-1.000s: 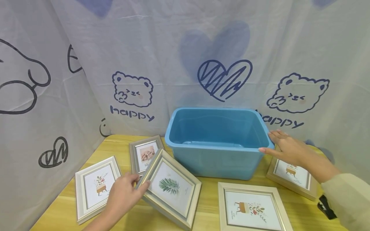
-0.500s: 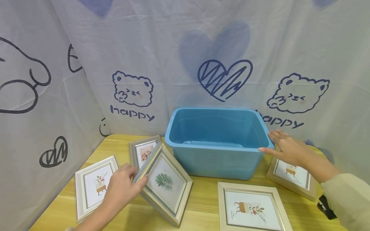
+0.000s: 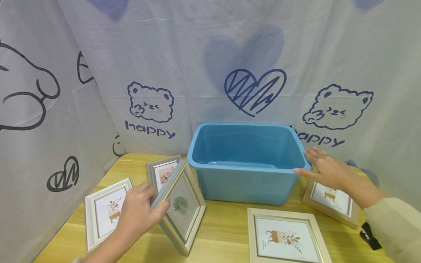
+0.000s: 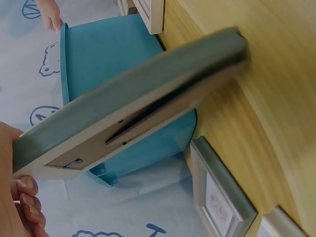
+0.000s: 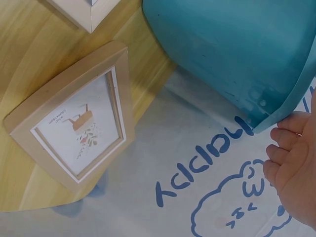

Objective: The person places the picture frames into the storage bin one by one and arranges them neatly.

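My left hand [image 3: 139, 213] pinches a picture frame [image 3: 182, 210] with a green leaf print by its upper left edge. The frame stands steeply tilted above the table, and the left wrist view shows its brown back with a stand leg [image 4: 163, 111]. A blue plastic bin [image 3: 243, 186] is at the table's far middle, with nothing visible inside. My right hand [image 3: 329, 170] rests on the bin's right rim, fingers fairly straight and thumb at the front corner. In the right wrist view, the fingertips [image 5: 284, 138] touch the rim's outer side.
A white frame [image 3: 90, 219] lies at left, and a frame with a pink flower photo [image 3: 152, 171] lies behind the held one. Another frame [image 3: 286, 237] lies in front of the bin. A tan frame [image 3: 353, 215] is under my right forearm. A printed curtain [image 3: 204, 73] hangs behind.
My left hand has turned the leaf picture frame more upright and more edge-on, its right side swinging leftward. My right hand stays on the bin's rim.
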{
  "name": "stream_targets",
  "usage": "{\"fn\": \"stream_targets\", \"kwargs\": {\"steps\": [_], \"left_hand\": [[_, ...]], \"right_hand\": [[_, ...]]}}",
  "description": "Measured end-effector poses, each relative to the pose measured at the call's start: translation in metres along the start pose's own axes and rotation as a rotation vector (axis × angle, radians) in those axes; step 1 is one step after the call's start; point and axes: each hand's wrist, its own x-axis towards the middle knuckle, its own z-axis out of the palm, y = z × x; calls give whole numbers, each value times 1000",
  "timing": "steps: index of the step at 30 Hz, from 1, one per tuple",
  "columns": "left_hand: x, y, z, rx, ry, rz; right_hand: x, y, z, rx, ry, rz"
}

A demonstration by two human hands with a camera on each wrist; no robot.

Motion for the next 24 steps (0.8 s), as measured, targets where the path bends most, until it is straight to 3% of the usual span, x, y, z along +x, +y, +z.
{"fn": "stream_targets", "kwargs": {"steps": [7, 12, 16, 24], "left_hand": [[5, 0, -2, 83, 94, 201], [8, -3, 0, 184, 192, 301], [11, -7, 3, 240, 262, 346], [17, -11, -2, 289, 308, 369]], "right_hand": [[1, 1, 0, -3, 3, -7], [1, 1, 0, -9, 8, -11], [0, 0, 1, -11, 10, -12], [1, 1, 2, -16, 11, -7]]}}
